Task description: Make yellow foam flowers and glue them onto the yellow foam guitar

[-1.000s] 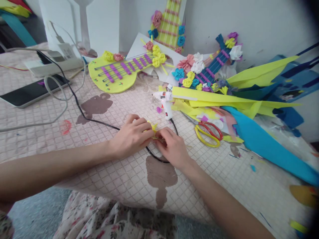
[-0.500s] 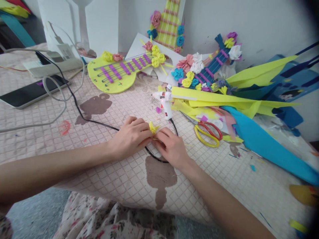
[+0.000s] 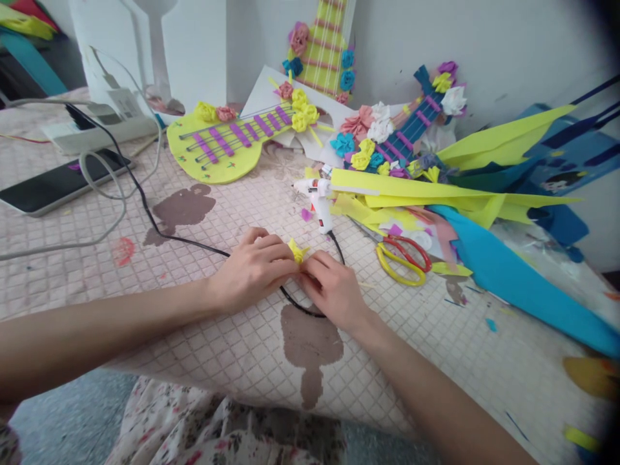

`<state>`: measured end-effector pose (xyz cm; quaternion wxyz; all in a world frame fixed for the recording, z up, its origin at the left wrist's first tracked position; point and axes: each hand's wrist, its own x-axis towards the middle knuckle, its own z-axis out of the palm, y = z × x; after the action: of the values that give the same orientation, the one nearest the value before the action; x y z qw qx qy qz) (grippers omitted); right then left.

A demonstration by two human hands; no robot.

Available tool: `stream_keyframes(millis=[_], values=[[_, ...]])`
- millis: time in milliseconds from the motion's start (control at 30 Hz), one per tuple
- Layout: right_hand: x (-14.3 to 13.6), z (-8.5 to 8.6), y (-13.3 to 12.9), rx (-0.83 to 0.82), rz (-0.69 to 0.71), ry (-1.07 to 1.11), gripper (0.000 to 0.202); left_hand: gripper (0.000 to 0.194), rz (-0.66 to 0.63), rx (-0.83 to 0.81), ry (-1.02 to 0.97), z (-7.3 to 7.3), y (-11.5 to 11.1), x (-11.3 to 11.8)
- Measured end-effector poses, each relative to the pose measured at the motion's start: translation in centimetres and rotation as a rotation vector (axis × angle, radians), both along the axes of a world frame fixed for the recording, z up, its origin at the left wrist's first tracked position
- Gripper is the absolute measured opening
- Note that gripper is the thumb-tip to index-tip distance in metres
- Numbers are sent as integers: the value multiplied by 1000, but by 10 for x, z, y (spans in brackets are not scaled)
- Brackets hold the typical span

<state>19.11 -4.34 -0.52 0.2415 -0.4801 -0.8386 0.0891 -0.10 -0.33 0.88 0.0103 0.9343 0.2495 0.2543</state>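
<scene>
Between my two hands is a small yellow paper flower (image 3: 297, 250), its pointed petals showing above my fingertips. My left hand (image 3: 258, 266) is closed on it from the left. From the right, the bent fingers of my right hand (image 3: 333, 284) pinch its base, which is mostly hidden. A black cable (image 3: 295, 302) passes beneath my hands to a white glue gun (image 3: 318, 203), which rests just beyond them. Scissors (image 3: 401, 261) with red and yellow handles lie to the right of my right hand.
A yellow paper guitar (image 3: 225, 161) with purple strips lies behind my hands. A blue guitar (image 3: 411, 135) with paper flowers stands at back right. Yellow paper (image 3: 436, 190) and blue paper (image 3: 513, 278) spread rightward. A phone (image 3: 58, 184) and a power strip (image 3: 97, 132) sit at left.
My hands stay together on the yellow flower, with only slight finger movement. The whole view has shifted a little.
</scene>
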Motion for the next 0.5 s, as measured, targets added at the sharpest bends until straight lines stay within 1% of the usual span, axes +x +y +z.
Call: stream_keyframes(millis=[167, 333, 500], values=[[0, -1, 1, 5, -3, 0, 18, 19, -3, 45, 43, 3, -1, -1], [0, -2, 1, 4, -11, 24, 14, 20, 11, 81, 36, 2, 1, 0], [0, -2, -2, 6, -18, 100, 8, 21, 37, 79, 71, 1, 0, 1]])
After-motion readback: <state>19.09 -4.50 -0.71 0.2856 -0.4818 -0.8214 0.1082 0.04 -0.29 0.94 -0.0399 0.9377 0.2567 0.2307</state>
